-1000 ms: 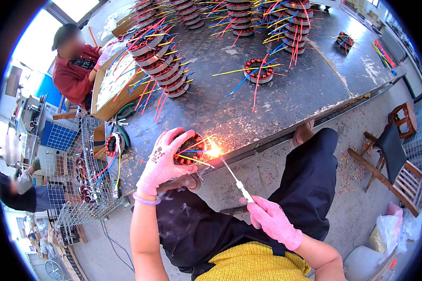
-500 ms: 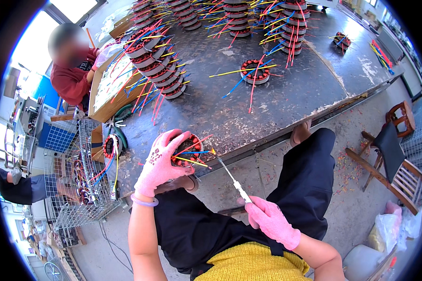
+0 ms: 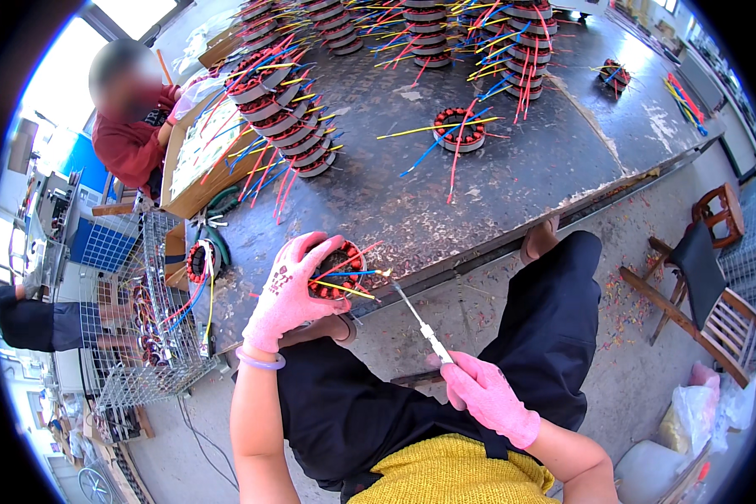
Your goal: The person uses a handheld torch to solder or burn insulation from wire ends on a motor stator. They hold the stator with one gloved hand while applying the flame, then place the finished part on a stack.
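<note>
My left hand (image 3: 287, 290), in a pink glove, is closed around a motor stator (image 3: 338, 270) near the table's front edge. Its coils are red, and red, blue and yellow leads stick out to the right. A small pale yellow glow shows at the blue lead's tip. My right hand (image 3: 487, 393), gloved in pink too, grips the white handle of a slim long-necked lighter (image 3: 428, 332). The metal neck points up and left, its end just short of the glowing lead tip.
Stacks of stators (image 3: 290, 126) stand at the back of the dark table (image 3: 378, 193); a single stator (image 3: 459, 130) lies nearer. A wire basket (image 3: 155, 370) is at left. Beyond it a person (image 3: 130, 139) works at a cardboard box (image 3: 185, 185). A wooden chair (image 3: 697, 294) stands right.
The orange-yellow flame at the blue lead's tip has shrunk to a small pale glow. Both hands stay almost in place, still holding the stator and the lighter.
</note>
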A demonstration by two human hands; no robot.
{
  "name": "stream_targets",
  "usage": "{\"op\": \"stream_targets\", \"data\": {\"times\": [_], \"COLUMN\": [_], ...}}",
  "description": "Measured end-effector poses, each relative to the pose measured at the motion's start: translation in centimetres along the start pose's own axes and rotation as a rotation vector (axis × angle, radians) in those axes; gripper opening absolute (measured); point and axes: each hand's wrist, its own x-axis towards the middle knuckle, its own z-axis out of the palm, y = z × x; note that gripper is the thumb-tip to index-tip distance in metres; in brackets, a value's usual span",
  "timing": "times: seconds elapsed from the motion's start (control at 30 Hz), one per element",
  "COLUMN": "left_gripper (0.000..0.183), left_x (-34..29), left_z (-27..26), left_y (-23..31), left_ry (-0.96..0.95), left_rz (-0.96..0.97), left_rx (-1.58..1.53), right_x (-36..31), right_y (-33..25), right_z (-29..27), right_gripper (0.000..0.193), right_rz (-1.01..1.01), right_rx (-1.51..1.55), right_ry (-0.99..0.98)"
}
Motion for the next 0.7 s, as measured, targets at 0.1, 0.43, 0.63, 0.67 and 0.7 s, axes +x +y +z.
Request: {"op": "stream_targets", "data": {"times": [0.1, 0.43, 0.63, 0.67, 0.7], "left_gripper": [0.090, 0.090, 0.090, 0.090, 0.090], "left_x": [0.01, 0.06, 0.04, 0.02, 0.01], "left_z": [-0.02, 0.06, 0.00, 0.00, 0.00], "left_y": [0.01, 0.14, 0.16, 0.12, 0.09], "left_ry": [0.005, 0.007, 0.003, 0.003, 0.003], "left_rz": [0.011, 0.007, 0.006, 0.006, 0.005], "left_rx": [-0.002, -0.014, -0.011, -0.010, -0.009], "right_x": [0.03, 0.07, 0.01, 0.02, 0.04], "right_y": [0.08, -0.69, -0.38, -0.33, -0.24], "right_z": [-0.25, 0.13, 0.03, 0.00, -0.06], "right_gripper": [0.032, 0.032, 0.029, 0.029, 0.029], "right_rz": [-0.001, 0.015, 0.001, 0.007, 0.012], "right_rx": [-0.024, -0.041, 0.004, -0.001, -0.006], "right_ry": [-0.011, -0.001, 0.000, -0.002, -0.004]}}
